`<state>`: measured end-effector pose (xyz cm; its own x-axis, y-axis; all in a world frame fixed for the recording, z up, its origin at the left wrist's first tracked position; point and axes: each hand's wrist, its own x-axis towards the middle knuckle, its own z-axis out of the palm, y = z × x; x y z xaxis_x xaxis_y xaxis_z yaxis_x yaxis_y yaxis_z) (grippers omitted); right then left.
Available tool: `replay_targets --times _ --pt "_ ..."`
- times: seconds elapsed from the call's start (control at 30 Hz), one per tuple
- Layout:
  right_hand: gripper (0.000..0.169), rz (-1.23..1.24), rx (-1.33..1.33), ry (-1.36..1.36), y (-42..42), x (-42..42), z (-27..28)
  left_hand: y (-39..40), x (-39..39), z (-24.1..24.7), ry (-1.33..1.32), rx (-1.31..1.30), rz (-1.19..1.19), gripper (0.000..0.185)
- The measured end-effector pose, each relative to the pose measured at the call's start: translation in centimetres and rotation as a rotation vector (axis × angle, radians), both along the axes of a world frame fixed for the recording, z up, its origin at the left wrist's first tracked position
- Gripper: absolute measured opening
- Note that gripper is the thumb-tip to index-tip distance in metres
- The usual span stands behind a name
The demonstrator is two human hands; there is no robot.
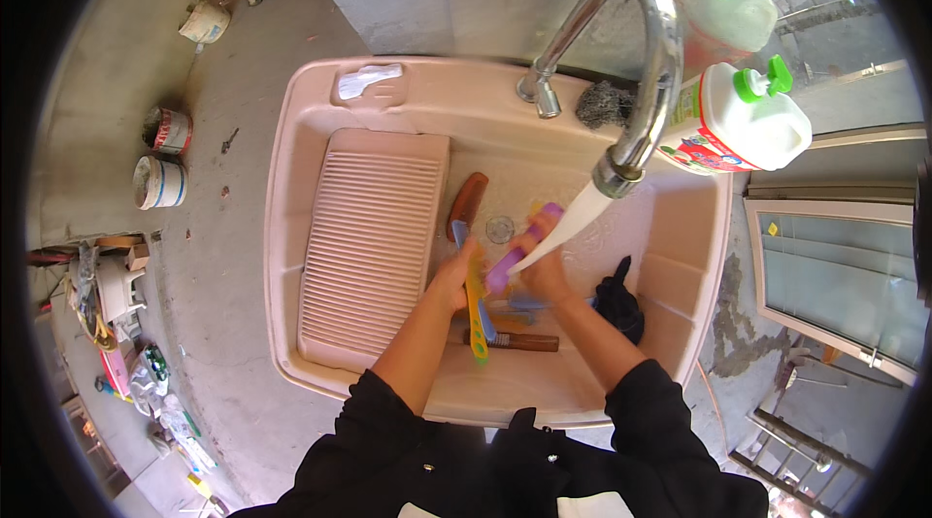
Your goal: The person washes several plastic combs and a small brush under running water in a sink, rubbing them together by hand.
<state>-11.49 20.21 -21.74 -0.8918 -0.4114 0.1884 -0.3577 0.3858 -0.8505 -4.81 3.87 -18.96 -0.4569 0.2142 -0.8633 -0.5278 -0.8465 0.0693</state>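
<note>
My left hand is closed around a yellow-green handle with holes near its end. A blue comb-like piece lies close along it; whether my hand grips this too is unclear. My right hand holds a purple plastic piece, perhaps a comb or brush, under the running water. Beyond my left hand a reddish-brown comb rests on the basin floor. Nearer my body lies a brown wooden comb. Blurred blue and orange pieces between my forearms are hard to make out.
The pink sink has a ribbed washboard on its left. A chrome faucet arches overhead. At the back rim are a steel scouring pad and a pump bottle. A black glove-like item lies at the right.
</note>
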Motion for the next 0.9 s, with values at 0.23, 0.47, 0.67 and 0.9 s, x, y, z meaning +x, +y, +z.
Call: replay_targets --times 0.23,0.47,0.67,0.9 --pt "0.029 0.413 0.144 0.141 0.6 2.9 7.8 3.1 -4.1 0.3 0.242 -0.082 -0.169 0.031" --pt "0.066 -0.163 -0.332 -0.916 2.0 2.9 5.4 7.6 -3.9 -0.5 0.279 -0.266 0.042 0.037" --pt "0.085 0.173 0.19 -0.817 6.1 0.7 0.3 7.4 -3.3 1.2 0.37 -0.259 0.01 0.044" --pt "0.076 0.053 0.903 0.008 8.2 -3.9 -2.6 6.8 0.6 -10.5 0.739 -1.673 -0.863 0.056"
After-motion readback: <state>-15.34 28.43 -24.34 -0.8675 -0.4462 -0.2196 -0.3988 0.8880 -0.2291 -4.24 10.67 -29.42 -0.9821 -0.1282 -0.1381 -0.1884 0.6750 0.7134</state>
